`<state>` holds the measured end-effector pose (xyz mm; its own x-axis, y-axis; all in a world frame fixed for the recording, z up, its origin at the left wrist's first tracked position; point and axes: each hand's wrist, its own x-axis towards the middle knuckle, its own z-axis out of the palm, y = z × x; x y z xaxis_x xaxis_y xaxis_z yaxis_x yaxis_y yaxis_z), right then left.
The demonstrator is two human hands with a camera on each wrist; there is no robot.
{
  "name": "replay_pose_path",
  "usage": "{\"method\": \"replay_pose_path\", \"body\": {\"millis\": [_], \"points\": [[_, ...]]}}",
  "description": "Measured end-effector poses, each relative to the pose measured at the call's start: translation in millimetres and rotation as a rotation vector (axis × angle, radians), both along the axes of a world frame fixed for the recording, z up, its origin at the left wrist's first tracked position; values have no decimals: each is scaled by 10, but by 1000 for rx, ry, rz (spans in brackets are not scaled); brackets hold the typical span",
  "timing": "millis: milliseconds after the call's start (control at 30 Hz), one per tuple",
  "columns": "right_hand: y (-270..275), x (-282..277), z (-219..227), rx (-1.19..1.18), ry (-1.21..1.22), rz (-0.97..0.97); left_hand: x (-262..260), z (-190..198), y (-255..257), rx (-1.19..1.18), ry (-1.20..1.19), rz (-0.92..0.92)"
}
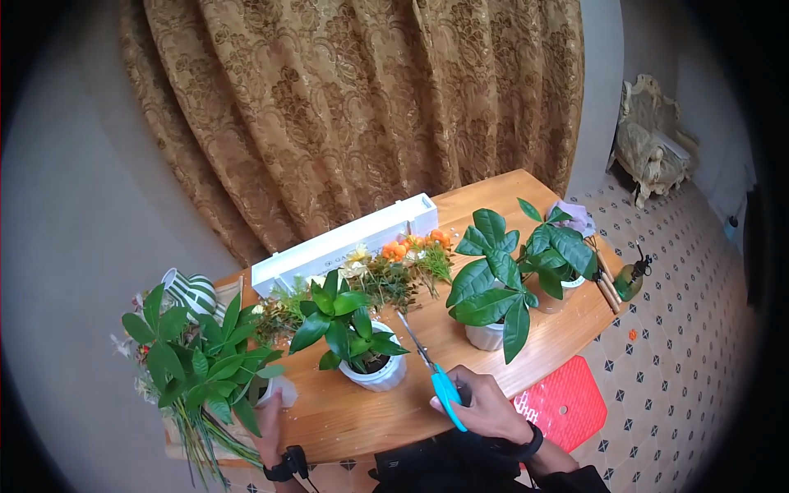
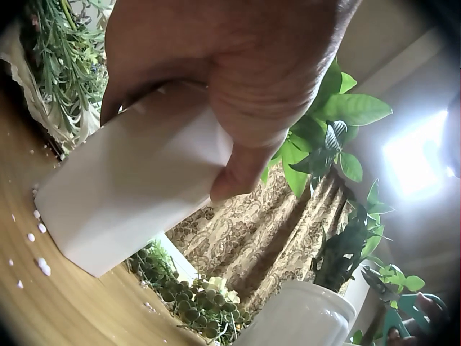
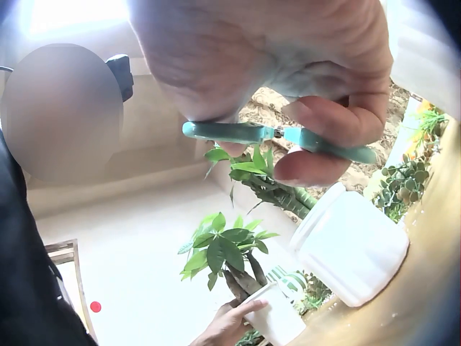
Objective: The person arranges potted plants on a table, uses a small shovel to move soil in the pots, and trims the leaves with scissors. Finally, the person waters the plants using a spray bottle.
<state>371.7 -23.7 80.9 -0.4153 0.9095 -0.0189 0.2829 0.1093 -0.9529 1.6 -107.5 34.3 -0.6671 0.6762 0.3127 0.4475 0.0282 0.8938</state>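
Note:
My left hand [image 1: 269, 434] grips the side of a white pot [image 2: 137, 180] at the table's left end. The leafy green plant [image 1: 222, 366] in it hides much of the pot in the head view. My right hand [image 1: 493, 408] holds teal-handled scissors [image 1: 446, 393] near the front edge, fingers and thumb at the handles. Their blades point away from me, beside a second potted plant [image 1: 341, 316] in a ribbed white pot [image 1: 380, 376]. In the right wrist view the teal handles [image 3: 223, 132] show between thumb and fingers.
A long white planter box [image 1: 345, 242] stands at the back, with orange and cream flowers [image 1: 394, 251] before it. Two broad-leaved potted plants [image 1: 491, 300] occupy the right. A green-striped vase [image 1: 191, 293] lies at the left over cut stems. A red stool [image 1: 567, 403] stands beyond the front edge.

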Motion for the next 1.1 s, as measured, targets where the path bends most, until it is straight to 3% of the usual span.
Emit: {"method": "replay_pose_path", "body": {"millis": [267,667,767,1067,1100], "points": [[40,-112,-130,43,53,27,148,197,24,-35,-55,75],[57,-71,-61,30,24,54,156,241,16,-50,-67,52],[54,-69,-43,28,115,61,168,266,16,-49,-104,38],[30,39,-126,47,54,-10,-179,-257,-222,-54,-42,19],[6,64,-150,64,58,-9,-151,-300,-291,-36,73,85]]}}
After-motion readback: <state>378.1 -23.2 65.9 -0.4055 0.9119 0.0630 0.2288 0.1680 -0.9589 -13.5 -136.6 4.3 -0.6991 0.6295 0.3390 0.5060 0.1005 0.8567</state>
